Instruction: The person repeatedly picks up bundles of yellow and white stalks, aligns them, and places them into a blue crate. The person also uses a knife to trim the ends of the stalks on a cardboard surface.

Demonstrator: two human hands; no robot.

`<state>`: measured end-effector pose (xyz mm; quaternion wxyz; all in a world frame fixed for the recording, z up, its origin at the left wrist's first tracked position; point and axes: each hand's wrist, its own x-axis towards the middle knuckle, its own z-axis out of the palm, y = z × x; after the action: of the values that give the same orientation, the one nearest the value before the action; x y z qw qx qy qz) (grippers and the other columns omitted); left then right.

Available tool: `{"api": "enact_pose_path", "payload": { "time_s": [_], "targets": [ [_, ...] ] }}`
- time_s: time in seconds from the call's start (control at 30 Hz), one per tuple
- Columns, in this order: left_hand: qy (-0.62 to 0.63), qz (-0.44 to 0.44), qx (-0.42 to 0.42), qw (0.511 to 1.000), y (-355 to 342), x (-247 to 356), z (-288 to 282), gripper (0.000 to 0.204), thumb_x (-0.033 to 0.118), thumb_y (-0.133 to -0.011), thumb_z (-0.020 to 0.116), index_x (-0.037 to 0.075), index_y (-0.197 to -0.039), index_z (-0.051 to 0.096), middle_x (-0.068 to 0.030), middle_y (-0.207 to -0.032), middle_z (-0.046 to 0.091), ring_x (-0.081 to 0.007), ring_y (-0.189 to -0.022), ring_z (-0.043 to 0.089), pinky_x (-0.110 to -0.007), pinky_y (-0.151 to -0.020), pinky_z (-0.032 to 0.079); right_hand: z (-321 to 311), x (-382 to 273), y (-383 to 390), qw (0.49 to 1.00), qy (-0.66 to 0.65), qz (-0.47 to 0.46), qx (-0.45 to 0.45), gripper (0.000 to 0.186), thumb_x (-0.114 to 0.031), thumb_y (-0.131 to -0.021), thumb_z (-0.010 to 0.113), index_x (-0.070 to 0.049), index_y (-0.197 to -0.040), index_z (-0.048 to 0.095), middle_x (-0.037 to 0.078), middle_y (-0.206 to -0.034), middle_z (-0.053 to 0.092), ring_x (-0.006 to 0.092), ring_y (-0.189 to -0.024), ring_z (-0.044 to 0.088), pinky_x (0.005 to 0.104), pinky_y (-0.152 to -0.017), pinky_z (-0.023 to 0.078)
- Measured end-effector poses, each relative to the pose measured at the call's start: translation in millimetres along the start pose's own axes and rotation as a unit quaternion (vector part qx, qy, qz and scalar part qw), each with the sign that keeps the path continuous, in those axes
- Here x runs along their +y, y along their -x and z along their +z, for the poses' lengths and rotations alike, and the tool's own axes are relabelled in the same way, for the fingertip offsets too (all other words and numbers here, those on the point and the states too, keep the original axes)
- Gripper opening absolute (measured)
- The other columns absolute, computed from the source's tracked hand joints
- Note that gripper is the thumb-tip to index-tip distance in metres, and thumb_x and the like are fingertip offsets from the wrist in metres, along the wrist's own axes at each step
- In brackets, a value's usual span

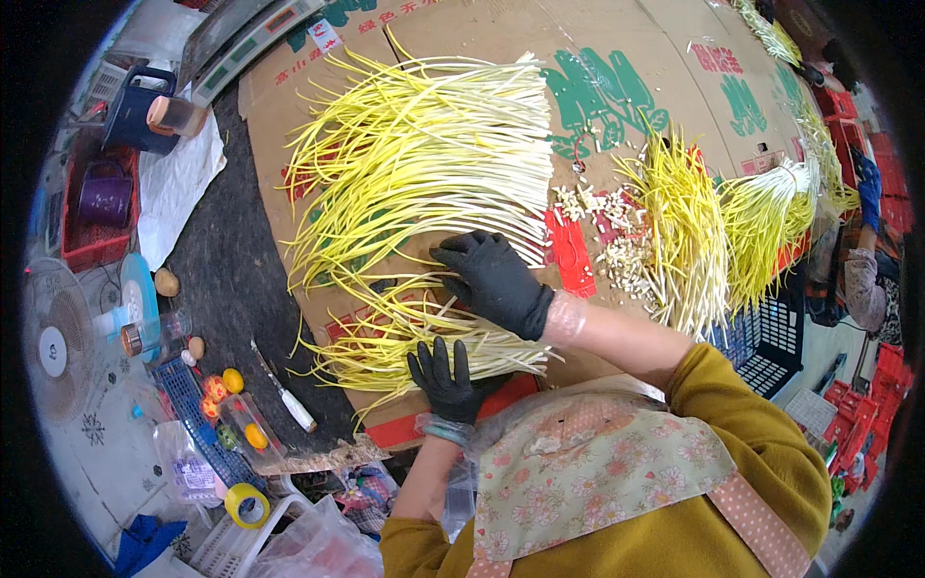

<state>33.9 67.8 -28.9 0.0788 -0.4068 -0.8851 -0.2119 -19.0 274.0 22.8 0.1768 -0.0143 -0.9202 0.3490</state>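
The stalks [424, 144] shade from yellow to white, the gloves [496, 284] are black, the apron [602, 472] pale green with pink flowers.

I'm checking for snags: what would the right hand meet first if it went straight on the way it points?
Most likely the big spread of yellow stalks, whose lower edge lies just ahead of the right hand; how high the hand sits is unclear.
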Motion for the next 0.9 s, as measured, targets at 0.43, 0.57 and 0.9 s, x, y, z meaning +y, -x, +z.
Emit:
{"api": "enact_pose_path", "payload": {
  "time_s": [0.43, 0.57, 0.9],
  "targets": [
    [-0.01, -0.021, -0.102, 0.994, -18.8, 3.3, -10.2, 0.08, 0.062, -0.07, 0.062, 0.006, -0.126, 0.05, -0.0114, -0.132, 0.047, -0.0274, -0.127, 0.037, -0.058, -0.106, 0.012, -5.1, 24.2, 4.6, 0.982, -0.154, -0.039, -0.098, 0.018, -0.018, -0.073, 0.059, -0.004, -0.084, 0.064, 0.019, -0.082, 0.061, 0.0371, -0.075, 0.059, 0.043, -0.068, 0.048],
    [-0.018, -0.031, -0.128, 0.991, -22.5, 7.3, -12.9, 0.084, 0.067, -0.066, 0.063, 0.009, -0.126, 0.05, -0.009, -0.131, 0.048, -0.0257, -0.126, 0.038, -0.056, -0.105, 0.012, -17.2, 46.1, -45.9, 0.996, 0.081, 0.031, -0.03, 0.038, -0.012, -0.075, 0.061, -0.009, -0.113, 0.058, 0.014, -0.116, 0.056, 0.0324, -0.1, 0.052, 0.0411, -0.084, 0.042],
    [0.001, -0.04, -0.119, 0.992, -20.0, 8.2, -10.2, 0.084, 0.067, -0.063, 0.065, 0.009, -0.122, 0.052, -0.0101, -0.127, 0.051, -0.0278, -0.122, 0.042, -0.059, -0.104, 0.013, -22.5, 29.5, -6.9, 0.996, 0.033, 0.005, -0.079, 0.043, -0.017, -0.075, 0.065, -0.013, -0.117, 0.057, 0.011, -0.122, 0.053, 0.03, -0.105, 0.052, 0.0408, -0.084, 0.042]
  ]
}}
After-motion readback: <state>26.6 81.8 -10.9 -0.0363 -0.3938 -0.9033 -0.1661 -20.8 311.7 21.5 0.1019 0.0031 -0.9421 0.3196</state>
